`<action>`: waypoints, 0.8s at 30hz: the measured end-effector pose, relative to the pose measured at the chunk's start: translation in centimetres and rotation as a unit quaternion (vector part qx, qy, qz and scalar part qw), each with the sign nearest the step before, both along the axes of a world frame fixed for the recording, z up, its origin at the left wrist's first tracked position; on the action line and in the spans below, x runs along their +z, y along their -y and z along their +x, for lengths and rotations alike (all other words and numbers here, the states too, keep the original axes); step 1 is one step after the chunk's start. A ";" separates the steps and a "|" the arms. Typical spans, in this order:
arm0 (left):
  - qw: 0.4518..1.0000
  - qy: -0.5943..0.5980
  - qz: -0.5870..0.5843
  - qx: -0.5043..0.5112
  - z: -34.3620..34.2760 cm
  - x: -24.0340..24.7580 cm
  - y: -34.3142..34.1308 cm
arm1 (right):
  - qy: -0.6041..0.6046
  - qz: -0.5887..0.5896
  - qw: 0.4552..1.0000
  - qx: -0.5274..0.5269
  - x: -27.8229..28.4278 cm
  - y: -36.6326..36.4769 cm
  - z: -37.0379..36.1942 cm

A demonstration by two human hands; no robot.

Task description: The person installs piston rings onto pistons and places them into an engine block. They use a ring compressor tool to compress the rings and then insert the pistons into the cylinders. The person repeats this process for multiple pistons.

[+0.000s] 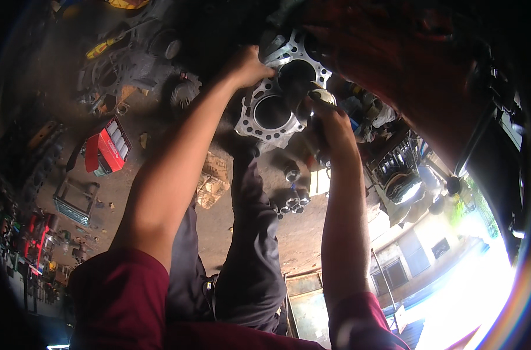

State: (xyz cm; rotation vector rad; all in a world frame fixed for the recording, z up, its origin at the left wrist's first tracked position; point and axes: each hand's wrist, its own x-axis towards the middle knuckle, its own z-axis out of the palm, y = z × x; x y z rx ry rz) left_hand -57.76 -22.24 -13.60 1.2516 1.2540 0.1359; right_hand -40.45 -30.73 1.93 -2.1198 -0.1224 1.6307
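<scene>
In front of me is a silver engine block (256, 124) with large round bores and many small holes in its flat top face. My left hand (249, 70) is at its far left edge, fingers curled in, their tips partly hidden against the metal. Over the right side of the block, my right hand (333, 119) is closed round a round metal part (324, 95) with a bright end. Shadow and my fingers hide most of that part, so its exact kind is unclear.
Several small metal cylinders (291, 202) stand on the floor near my legs, beside flattened cardboard (213, 181). To the left are a red box (109, 146) of pale cylinders and a metal crate (72, 205). A dark red panel (388, 64) overhangs the right side.
</scene>
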 end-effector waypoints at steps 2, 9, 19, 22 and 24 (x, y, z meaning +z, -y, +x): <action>1.000 -0.020 0.001 -0.016 0.5 0.1 -0.4 | 0.009 -0.002 1.000 -0.010 -0.1 -0.9 -0.5; 0.996 -0.072 0.021 -0.055 1.6 0.6 -1.5 | -0.017 0.011 0.999 -0.041 -1.9 -3.3 -1.2; 0.991 -0.104 0.024 -0.086 2.6 1.0 -2.9 | -0.041 0.013 0.996 -0.078 -6.9 -3.0 -0.6; 0.990 -0.109 0.026 -0.084 2.7 0.9 -2.9 | -0.039 -0.005 0.996 -0.086 -8.4 -2.9 -0.5; 0.989 -0.115 0.045 -0.078 2.6 0.7 -2.8 | -0.032 -0.009 0.995 -0.099 -9.4 -3.0 -0.5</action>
